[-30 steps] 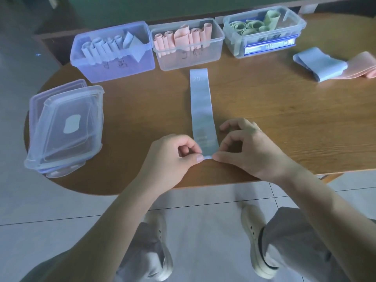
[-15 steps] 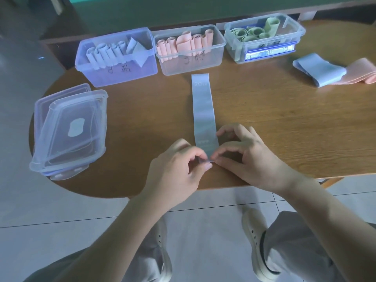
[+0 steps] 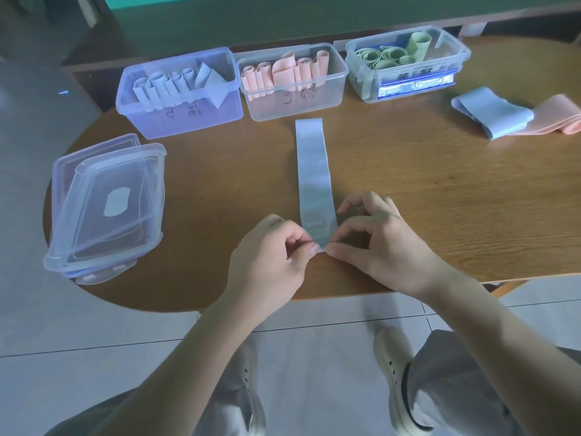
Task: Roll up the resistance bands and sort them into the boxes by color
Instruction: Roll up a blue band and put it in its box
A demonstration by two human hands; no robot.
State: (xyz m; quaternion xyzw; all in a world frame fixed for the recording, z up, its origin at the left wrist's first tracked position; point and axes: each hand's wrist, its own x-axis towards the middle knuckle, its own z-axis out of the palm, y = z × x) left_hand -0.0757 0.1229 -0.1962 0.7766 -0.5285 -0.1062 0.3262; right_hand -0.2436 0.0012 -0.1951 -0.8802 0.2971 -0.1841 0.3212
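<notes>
Writing first: the flat blue band (image 3: 312, 177) at the centre of the frame carries "20" and some small unreadable characters printed near its far end, and a line of small print close to the hands that is too blurred to read. Handwritten characters mark the front walls of the blue box (image 3: 188, 119) and the clear middle box (image 3: 295, 100), but they cannot be made out; the right box (image 3: 408, 86) has a shiny blue strip along its front wall, and any writing there is illegible.

The band lies straight on the wooden table (image 3: 440, 199), running from just below the middle box toward the near edge. The left hand (image 3: 267, 262) and the right hand (image 3: 380, 243) both pinch its near end, thumb and forefinger of each clamped on the corner, other fingers curled. That end sits a little inside the table's near edge, which curves away at lower left. Bare wood lies open between the band and the lids, and widely to the right of the hands.

Three boxes stand in a row along the upper part of the frame: the left holds blue rolls (image 3: 169, 86), about five plus one loose fold; the middle holds about six pink rolls (image 3: 283, 73); the right holds green rolls (image 3: 390, 56), roughly six. Two clear lids (image 3: 103, 202) are stacked at left, overhanging the edge. At upper right lie one folded blue band (image 3: 493, 111) and one pink band (image 3: 556, 119), touching.
</notes>
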